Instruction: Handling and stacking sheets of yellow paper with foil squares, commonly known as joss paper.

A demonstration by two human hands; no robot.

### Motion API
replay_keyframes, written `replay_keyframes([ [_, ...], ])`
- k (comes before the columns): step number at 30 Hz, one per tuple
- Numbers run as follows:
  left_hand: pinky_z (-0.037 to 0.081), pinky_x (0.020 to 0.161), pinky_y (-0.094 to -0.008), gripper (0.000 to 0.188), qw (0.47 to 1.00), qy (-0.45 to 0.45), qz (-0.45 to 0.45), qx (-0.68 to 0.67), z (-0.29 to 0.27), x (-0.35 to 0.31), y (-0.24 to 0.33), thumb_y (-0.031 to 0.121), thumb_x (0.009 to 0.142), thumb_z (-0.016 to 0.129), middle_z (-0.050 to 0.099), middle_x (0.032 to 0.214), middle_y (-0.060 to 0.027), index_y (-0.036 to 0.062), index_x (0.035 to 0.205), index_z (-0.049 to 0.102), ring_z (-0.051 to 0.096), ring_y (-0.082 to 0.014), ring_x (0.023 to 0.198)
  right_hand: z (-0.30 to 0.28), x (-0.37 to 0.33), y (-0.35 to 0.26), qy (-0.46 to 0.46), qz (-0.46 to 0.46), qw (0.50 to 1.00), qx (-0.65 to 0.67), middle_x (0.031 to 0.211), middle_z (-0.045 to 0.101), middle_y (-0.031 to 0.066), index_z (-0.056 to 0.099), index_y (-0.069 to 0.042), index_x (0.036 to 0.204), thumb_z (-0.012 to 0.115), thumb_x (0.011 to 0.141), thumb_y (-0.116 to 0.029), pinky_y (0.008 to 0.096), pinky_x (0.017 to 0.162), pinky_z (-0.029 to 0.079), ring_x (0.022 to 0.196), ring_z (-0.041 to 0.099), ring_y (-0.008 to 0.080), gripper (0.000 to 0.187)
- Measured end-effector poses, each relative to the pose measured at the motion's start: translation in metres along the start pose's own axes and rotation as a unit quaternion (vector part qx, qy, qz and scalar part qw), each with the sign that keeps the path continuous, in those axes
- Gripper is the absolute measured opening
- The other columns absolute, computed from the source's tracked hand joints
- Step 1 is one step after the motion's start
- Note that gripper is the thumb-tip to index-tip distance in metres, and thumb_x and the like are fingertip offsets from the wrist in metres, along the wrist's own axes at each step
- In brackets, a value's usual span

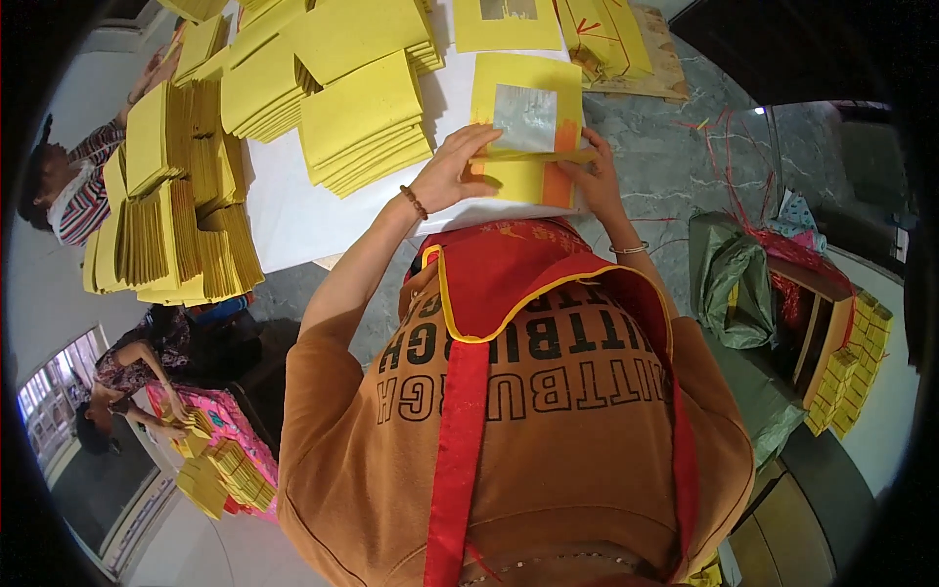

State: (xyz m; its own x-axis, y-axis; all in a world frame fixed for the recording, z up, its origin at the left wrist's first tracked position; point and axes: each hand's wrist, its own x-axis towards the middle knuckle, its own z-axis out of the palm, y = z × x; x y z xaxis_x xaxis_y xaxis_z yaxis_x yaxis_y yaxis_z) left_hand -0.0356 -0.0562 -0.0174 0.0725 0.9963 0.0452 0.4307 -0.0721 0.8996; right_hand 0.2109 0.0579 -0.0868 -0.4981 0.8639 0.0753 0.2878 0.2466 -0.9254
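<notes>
A yellow paper sheet (484,98) with a silver foil rectangle and orange patches lies before me at the table's near edge. Its near part is raised in a fold across the sheet. My left hand (452,174) grips the left end of that fold, thumb on the near side and fingers on the far side. At the right end, my right hand (599,178) pinches the fold between thumb and fingers. Just left of my left hand sits a fanned stack of folded yellow paper (362,117). Beyond the sheet lies another yellow sheet (504,34) with foil.
More folded yellow stacks (176,205) crowd the left of the white-covered table (293,215). One person (83,191) is at the far left; another person (137,362) handles yellow paper by a pink-covered surface (230,430). A yellow bundle (606,44) rests on a wooden board at the right.
</notes>
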Motion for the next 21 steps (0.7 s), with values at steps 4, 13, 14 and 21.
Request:
replay_keyframes([
  [4,0.035,0.100,-0.0401,0.034,0.976,0.046,0.073,0.202,0.004,0.002,-0.023,0.007,0.076,0.060,0.050,0.125,-0.0148,0.0086,0.109,0.059,0.041,-0.0339,0.120,-0.008,0.007,0.002,-0.016,-0.066,0.995,-0.073,0.136,0.037,0.0108,0.066,-0.016,0.100,0.072,0.071,-0.022,0.0428,0.099,0.030,0.126,0.033,0.0307,0.030],
  [13,0.047,0.071,-0.0391,0.021,0.966,0.038,0.107,0.234,0.008,-0.022,0.002,0.009,0.081,0.054,0.063,0.088,-0.0133,0.0064,0.101,0.056,0.059,-0.0315,0.079,-0.031,-0.007,-0.035,-0.217,-0.194,0.938,-0.188,0.115,0.058,0.0129,0.062,-0.015,0.110,0.066,0.076,-0.022,0.0410,0.092,0.036,0.111,0.053,0.0267,0.034],
  [14,0.047,0.071,-0.0391,0.021,0.966,0.038,0.106,0.234,0.012,-0.023,0.000,0.009,0.081,0.054,0.063,0.088,-0.0133,0.0064,0.101,0.056,0.059,-0.0315,0.079,-0.031,-0.009,-0.035,-0.217,-0.195,0.938,-0.188,0.115,0.058,0.0129,0.062,-0.015,0.110,0.066,0.076,-0.022,0.0410,0.092,0.036,0.111,0.053,0.0267,0.034],
  [21,0.045,0.059,-0.0461,0.029,0.969,0.138,-0.183,0.091,0.029,-0.003,-0.011,0.029,0.091,0.047,0.059,0.070,-0.0225,0.0010,0.097,0.053,0.058,-0.0397,0.068,-0.002,-0.004,-0.057,-0.083,0.123,0.989,0.013,0.097,0.066,0.0134,0.055,-0.002,0.114,0.060,0.084,-0.023,0.0308,0.071,0.048,0.085,0.064,0.0213,0.036],
])
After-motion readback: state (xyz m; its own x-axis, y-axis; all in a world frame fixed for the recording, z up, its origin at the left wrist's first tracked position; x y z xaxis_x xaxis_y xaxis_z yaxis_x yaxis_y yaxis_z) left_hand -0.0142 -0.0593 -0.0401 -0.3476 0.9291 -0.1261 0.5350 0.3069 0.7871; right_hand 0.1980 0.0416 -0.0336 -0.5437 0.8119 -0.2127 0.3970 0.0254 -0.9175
